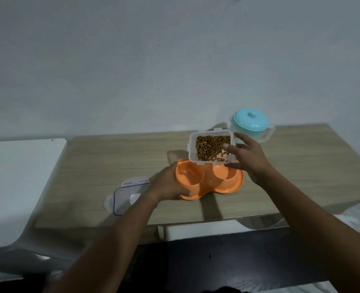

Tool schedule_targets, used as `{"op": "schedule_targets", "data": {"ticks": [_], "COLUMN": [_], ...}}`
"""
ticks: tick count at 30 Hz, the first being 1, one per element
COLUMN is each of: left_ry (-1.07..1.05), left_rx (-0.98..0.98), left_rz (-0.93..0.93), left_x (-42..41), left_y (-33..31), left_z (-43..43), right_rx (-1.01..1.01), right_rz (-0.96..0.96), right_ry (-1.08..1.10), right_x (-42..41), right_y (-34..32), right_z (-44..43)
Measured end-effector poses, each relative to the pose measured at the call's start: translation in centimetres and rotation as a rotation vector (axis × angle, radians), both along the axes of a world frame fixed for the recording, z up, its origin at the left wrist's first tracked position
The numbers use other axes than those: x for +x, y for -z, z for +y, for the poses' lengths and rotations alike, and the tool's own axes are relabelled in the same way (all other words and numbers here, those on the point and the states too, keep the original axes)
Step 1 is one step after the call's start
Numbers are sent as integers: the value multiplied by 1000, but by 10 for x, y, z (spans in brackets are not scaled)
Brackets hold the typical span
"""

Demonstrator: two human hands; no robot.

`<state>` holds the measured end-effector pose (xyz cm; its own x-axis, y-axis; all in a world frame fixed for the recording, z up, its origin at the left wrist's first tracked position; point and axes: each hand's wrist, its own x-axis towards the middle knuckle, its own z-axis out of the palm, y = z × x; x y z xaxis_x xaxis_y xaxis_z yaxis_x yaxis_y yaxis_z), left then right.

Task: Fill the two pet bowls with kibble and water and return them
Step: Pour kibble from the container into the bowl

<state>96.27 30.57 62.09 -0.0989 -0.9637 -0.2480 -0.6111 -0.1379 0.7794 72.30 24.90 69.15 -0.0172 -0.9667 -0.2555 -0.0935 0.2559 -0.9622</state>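
Note:
An orange double pet bowl (pixel 234 185) rests on the wooden table (pixel 115 157); both of its wells look empty. My left hand (pixel 168 185) grips the bowl's left rim. My right hand (pixel 248 159) holds a clear plastic container of brown kibble (pixel 210 150), tilted toward me just above the bowl's right well. The container's clear lid with a blue seal (pixel 126 194) lies flat on the table to the left of the bowl, partly hidden by my left forearm.
A clear water jug with a teal lid (pixel 251 121) stands at the table's back right, behind my right hand. A white surface (pixel 16 176) adjoins the table on the left. A wall rises directly behind the table.

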Motion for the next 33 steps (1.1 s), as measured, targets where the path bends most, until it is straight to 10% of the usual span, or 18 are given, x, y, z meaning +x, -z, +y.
{"op": "schedule_targets", "data": {"ticks": [33], "left_ry": [-58], "left_rx": [-171], "left_rz": [-155], "left_x": [4], "left_y": [46], "left_z": [-5], "right_rx": [-424], "right_rz": [617], "right_ry": [-151], "right_x": [22], "right_y": [3], "right_z": [23]}}
